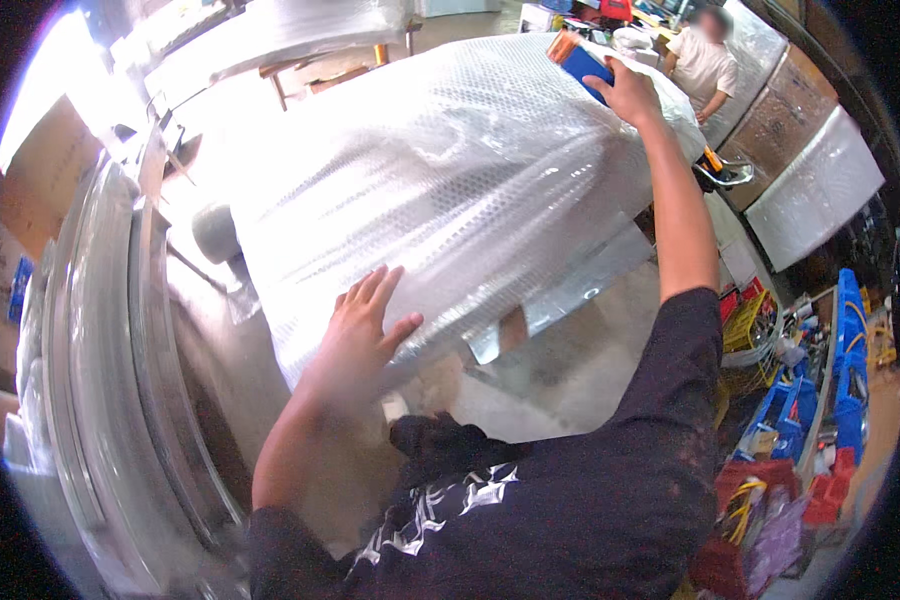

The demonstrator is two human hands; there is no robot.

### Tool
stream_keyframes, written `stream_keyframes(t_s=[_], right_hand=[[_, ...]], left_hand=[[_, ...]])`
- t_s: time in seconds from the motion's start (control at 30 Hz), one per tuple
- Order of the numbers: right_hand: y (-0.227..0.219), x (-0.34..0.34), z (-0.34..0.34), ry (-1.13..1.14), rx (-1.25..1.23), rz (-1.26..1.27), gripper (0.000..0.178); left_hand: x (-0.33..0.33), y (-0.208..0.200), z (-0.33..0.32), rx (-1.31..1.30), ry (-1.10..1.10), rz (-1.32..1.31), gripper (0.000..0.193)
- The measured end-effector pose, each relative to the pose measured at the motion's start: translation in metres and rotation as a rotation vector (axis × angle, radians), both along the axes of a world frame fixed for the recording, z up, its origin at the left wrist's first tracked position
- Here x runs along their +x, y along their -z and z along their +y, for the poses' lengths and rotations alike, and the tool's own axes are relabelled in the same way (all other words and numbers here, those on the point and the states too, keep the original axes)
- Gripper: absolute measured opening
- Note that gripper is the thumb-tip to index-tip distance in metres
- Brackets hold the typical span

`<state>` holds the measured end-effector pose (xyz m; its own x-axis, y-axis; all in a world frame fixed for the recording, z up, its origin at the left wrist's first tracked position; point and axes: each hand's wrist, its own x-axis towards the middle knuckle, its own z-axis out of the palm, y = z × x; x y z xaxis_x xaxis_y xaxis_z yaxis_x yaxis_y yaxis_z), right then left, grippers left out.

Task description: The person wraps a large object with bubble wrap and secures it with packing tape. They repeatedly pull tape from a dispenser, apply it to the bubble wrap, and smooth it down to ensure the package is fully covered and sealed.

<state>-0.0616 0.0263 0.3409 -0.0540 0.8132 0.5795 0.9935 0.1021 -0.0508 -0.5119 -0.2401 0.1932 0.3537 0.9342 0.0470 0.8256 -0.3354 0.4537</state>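
A wide sheet of bubble wrap (420, 170) spreads before me, creased and shiny, draped over a large flat piece mostly hidden beneath it. At its near left edge my left hand (365, 322) rests on or just over the wrap, fingers spread, holding nothing. Stretched out to the far right edge, my right hand (630, 95) grips a blue, block-like object (582, 68) with an orange-brown end. Its exact kind cannot be made out. A grey metal-like strip (570, 290) shows under the wrap's near right side.
Long curved panels (110, 340) in clear wrapping stand at left. Blue bins (790, 410) and a red crate (740, 510) with tools lie at right. Beyond the far right corner stands another person (705, 65), near wrapped cardboard (785, 115). Another wrapped piece (290, 35) lies behind.
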Motion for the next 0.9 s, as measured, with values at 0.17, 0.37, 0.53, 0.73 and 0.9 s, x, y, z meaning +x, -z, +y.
stream_keyframes(t_s=[0.17, 0.37, 0.53, 0.73, 0.9], right_hand=[[0.044, -0.044, 0.038, 0.227, 0.302, -0.173, 0.059], [0.093, -0.203, -0.067, 0.183, 0.586, 0.520, 0.039], [0.119, -0.298, -0.118, 0.340, 0.492, 1.007, 0.058], [0.110, -0.371, -0.127, -0.154, 0.268, 2.069, 0.073], [0.095, -0.401, -0.113, -0.283, 0.309, 2.003, 0.063]], left_hand=[[-0.070, -0.006, 0.144, -0.624, 0.102, -1.195, 0.084], [-0.036, -0.012, 0.300, -0.906, -0.324, -1.867, 0.093], [-0.050, -0.023, 0.291, -0.975, 0.065, -1.972, 0.035], [-0.126, -0.026, 0.260, -1.242, 0.070, -1.853, 0.027], [-0.174, -0.031, 0.253, -1.222, 0.213, -1.788, 0.032]])
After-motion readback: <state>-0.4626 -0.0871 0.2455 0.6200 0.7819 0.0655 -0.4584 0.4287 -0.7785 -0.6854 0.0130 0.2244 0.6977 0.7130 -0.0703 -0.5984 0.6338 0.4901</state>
